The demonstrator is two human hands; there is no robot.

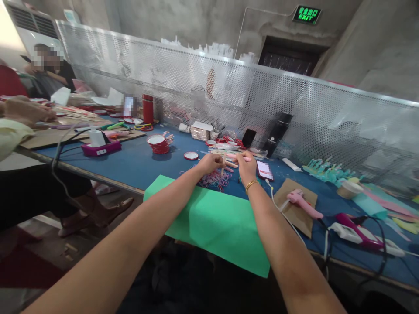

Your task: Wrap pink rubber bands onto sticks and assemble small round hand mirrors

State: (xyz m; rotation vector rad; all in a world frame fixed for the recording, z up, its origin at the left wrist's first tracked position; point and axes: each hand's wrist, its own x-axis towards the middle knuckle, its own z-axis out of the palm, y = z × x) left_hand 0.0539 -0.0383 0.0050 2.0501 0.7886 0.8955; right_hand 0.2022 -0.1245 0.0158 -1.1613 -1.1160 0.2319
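Note:
My left hand [211, 164] is closed in a pinch on a thin pale strip [223, 166], held upright; its exact kind is too small to make out. Close by on the right, my right hand [247, 167] grips a slim pink pen-like tool [242, 158], its tip pointing toward the left hand. Below the left hand lies a tangle of pink and purple cords [212, 179]. A green sheet [216, 218] hangs over the table edge under both forearms. Just beyond the hands are pale sticks and red rings [225, 141].
On the right, a pink glue gun [304, 204] rests on cardboard [291, 192], beside a phone [264, 170] and a purple power strip [360, 231]. A red-rimmed roll [159, 144] and a round lid [191, 155] stand left. A perforated metal screen [183, 74] borders the back. Co-workers sit left.

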